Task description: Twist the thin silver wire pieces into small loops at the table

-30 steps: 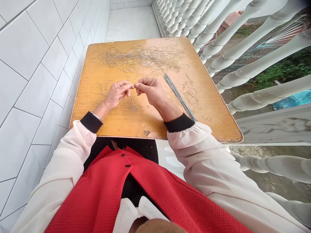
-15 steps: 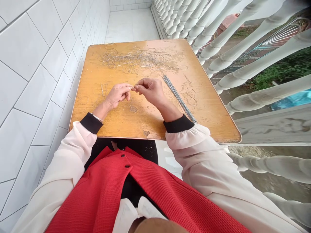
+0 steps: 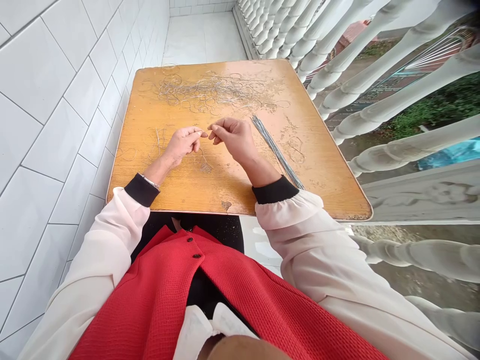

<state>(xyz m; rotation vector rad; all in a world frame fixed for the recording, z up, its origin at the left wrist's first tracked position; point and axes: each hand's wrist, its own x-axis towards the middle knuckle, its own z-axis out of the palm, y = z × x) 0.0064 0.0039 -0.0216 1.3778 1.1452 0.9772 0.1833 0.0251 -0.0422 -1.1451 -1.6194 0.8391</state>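
Over the middle of a worn wooden table [image 3: 322, 180], my left hand [image 3: 183, 144] and my right hand [image 3: 233, 137] sit close together, each with thumb and fingers pinched. A thin wire piece [image 3: 203, 159] hangs from my left hand's pinch down to the tabletop. What my right hand's fingertips pinch is too small to make out. A narrow gap shows between the two pinches. A bundle of straight grey wires [image 3: 275, 150] lies diagonally just right of my right hand.
A tangled heap of bent wire loops [image 3: 213, 92] spreads across the table's far side. A few loose loops [image 3: 298, 148] lie right of the bundle and more wire bits [image 3: 159, 140] at the left. A tiled wall [image 3: 56, 110] runs along the left, white balusters [image 3: 375, 55] along the right.
The two pinched fingertips, touching earlier, have drawn slightly apart. Both hands stayed over the same spot on the table.
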